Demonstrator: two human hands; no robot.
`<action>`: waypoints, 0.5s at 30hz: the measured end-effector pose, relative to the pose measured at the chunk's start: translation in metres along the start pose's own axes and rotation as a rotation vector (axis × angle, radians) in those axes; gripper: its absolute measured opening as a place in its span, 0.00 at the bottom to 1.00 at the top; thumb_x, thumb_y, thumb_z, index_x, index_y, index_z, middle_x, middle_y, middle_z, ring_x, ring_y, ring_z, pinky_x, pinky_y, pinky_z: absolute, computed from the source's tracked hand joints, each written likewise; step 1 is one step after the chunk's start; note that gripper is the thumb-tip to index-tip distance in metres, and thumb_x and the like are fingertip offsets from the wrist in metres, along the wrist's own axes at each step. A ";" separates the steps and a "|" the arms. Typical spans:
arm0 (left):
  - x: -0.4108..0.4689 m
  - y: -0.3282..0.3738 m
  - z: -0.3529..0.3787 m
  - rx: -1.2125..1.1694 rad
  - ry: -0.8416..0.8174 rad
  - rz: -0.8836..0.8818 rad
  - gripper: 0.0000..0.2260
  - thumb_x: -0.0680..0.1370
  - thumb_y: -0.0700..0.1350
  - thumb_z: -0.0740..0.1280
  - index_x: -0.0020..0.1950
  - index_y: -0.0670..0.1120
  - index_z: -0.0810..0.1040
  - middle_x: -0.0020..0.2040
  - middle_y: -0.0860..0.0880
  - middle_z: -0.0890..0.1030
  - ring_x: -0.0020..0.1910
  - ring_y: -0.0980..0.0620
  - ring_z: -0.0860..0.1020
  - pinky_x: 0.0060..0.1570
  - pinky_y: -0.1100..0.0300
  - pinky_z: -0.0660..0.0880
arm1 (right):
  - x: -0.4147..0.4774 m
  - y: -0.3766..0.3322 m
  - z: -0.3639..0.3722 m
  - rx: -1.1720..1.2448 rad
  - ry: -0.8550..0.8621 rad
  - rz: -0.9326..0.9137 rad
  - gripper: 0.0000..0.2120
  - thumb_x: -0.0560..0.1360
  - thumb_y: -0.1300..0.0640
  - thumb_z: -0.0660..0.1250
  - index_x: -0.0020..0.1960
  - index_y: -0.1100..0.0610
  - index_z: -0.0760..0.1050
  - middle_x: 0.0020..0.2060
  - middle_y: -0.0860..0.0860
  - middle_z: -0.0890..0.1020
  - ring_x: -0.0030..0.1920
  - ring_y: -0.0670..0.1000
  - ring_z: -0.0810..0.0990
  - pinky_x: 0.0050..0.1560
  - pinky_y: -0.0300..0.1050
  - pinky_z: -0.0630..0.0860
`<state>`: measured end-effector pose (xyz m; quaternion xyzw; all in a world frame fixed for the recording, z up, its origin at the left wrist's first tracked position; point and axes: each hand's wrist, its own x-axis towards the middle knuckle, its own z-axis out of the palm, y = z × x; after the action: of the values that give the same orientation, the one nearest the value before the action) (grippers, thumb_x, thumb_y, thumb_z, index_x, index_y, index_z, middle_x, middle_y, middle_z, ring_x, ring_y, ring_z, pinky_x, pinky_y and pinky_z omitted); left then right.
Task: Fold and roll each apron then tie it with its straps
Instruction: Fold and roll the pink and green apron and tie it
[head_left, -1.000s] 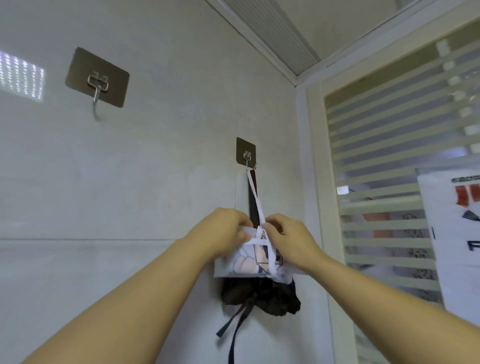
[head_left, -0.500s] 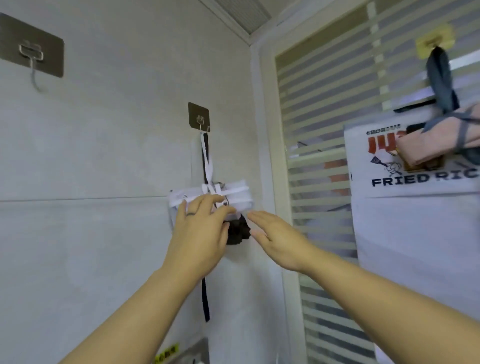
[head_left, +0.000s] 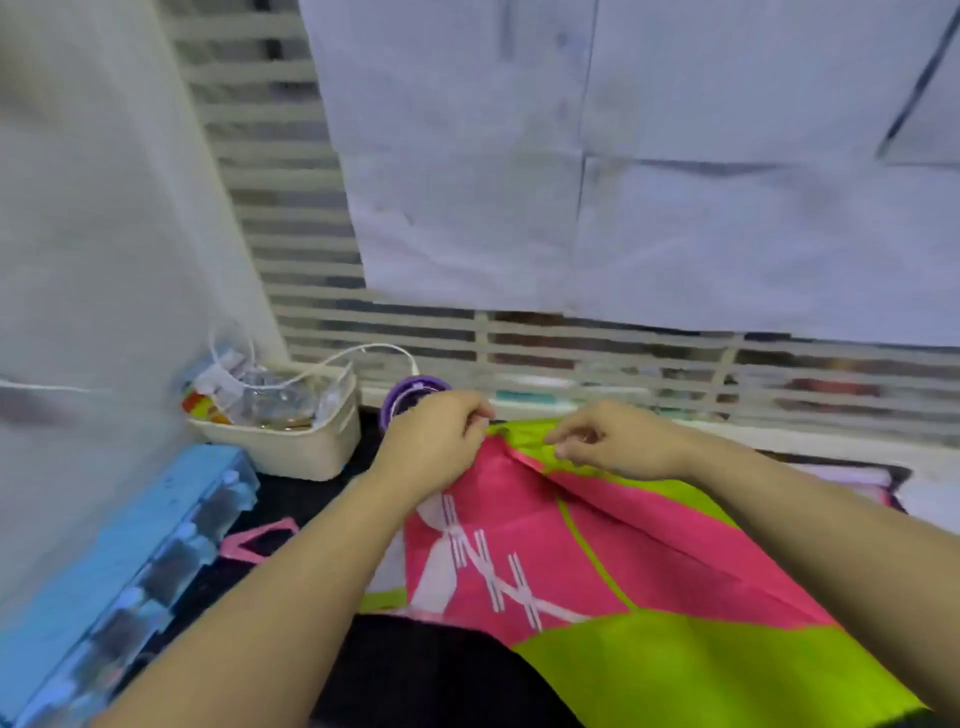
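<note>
On the dark tabletop (head_left: 296, 501) in front of me, the pink and green apron (head_left: 597, 566) lies spread open, its far edge near the window. My left hand (head_left: 436, 441) grips that far edge with curled fingers. My right hand (head_left: 618, 441) pinches the green border just beside it. The frame is blurred, so I cannot confirm the exact finger placement.

Status, as I judge it: this apron shows creases but no completed fold, roll or tie, so all three steps are left. A pink strap (head_left: 260, 540) lies loose on the tabletop to the left.

Surroundings: a cream basket (head_left: 311, 452) of clutter, a purple round item (head_left: 413, 392) and a blue drawer unit (head_left: 104, 571) stand at the left. A white sheet (head_left: 623, 156) hangs over the striped window (head_left: 571, 338) behind.
</note>
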<state>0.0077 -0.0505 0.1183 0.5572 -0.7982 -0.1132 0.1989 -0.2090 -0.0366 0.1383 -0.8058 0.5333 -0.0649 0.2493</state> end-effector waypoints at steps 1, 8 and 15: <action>-0.001 0.012 0.023 -0.009 -0.049 -0.001 0.10 0.79 0.46 0.61 0.56 0.53 0.79 0.56 0.54 0.81 0.56 0.51 0.77 0.53 0.54 0.75 | -0.014 0.021 0.009 0.012 -0.006 0.043 0.12 0.78 0.58 0.64 0.60 0.58 0.79 0.42 0.40 0.79 0.40 0.36 0.74 0.41 0.28 0.65; -0.020 0.052 0.155 -0.005 -0.444 -0.023 0.13 0.80 0.48 0.60 0.63 0.52 0.75 0.60 0.52 0.76 0.60 0.50 0.75 0.57 0.50 0.74 | -0.084 0.125 0.070 0.033 -0.140 0.286 0.13 0.79 0.57 0.64 0.61 0.59 0.78 0.58 0.51 0.81 0.53 0.44 0.76 0.50 0.32 0.65; -0.047 0.030 0.213 0.158 -0.785 -0.155 0.33 0.79 0.56 0.63 0.79 0.54 0.50 0.79 0.48 0.47 0.76 0.39 0.50 0.71 0.39 0.60 | -0.089 0.166 0.102 -0.081 -0.229 0.332 0.18 0.79 0.54 0.63 0.68 0.57 0.73 0.67 0.53 0.73 0.68 0.52 0.70 0.65 0.41 0.63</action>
<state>-0.0977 -0.0044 -0.0695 0.5437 -0.7753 -0.2704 -0.1737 -0.3462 0.0257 -0.0143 -0.7184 0.6289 0.0908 0.2830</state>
